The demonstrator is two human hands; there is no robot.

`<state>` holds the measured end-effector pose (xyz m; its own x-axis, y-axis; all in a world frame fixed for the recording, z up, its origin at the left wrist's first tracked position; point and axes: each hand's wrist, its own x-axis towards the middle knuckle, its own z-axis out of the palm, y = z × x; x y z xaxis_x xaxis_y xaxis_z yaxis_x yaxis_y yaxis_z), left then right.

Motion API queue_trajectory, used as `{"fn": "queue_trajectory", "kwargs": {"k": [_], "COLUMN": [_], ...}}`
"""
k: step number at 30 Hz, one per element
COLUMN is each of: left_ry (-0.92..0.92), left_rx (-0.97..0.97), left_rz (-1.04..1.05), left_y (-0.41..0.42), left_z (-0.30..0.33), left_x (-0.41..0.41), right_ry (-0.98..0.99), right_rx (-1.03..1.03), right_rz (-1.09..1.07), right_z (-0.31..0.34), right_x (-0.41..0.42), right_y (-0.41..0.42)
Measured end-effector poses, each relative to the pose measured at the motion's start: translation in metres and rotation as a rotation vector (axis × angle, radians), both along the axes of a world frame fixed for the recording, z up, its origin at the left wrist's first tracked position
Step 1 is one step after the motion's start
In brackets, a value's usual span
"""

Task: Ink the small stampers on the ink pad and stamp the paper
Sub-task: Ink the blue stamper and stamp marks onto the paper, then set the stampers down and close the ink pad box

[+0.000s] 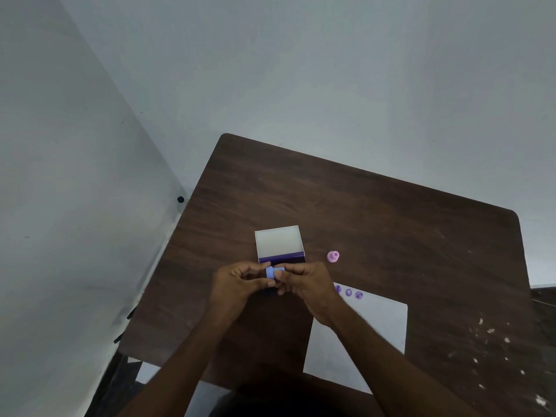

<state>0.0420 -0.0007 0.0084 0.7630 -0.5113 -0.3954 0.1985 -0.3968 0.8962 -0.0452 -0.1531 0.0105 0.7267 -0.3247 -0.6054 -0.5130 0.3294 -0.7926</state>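
Observation:
A small blue stamper is pinched between the fingers of my left hand and my right hand, just in front of the ink pad. The ink pad lies open with its white lid raised behind the purple pad; my hands hide its near part. A pink stamper stands on the table to the pad's right. The white paper lies at the right front, with three purple stamp marks along its far edge.
The dark wooden table stands against pale walls at the back and left. White specks and scuffs mark its right side. A small black knob sits by the wall at the left.

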Motion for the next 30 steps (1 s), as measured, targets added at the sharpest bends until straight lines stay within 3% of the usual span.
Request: {"fn": "queue_trajectory", "kwargs": {"k": [15,30], "left_ry": [0.014,-0.024], "left_rx": [-0.033,0.147], "left_rz": [-0.09,-0.268], "left_y": [-0.008,-0.083], "left_z": [-0.005,-0.021], "left_x": [0.007,-0.035], "right_ry": [0.004,0.341], "right_rx": [0.16,-0.601], "right_rz": [-0.234,-0.313], "right_z": [-0.003,-0.034], "right_x": [0.001,-0.057], "right_y": [-0.004,-0.071]}}
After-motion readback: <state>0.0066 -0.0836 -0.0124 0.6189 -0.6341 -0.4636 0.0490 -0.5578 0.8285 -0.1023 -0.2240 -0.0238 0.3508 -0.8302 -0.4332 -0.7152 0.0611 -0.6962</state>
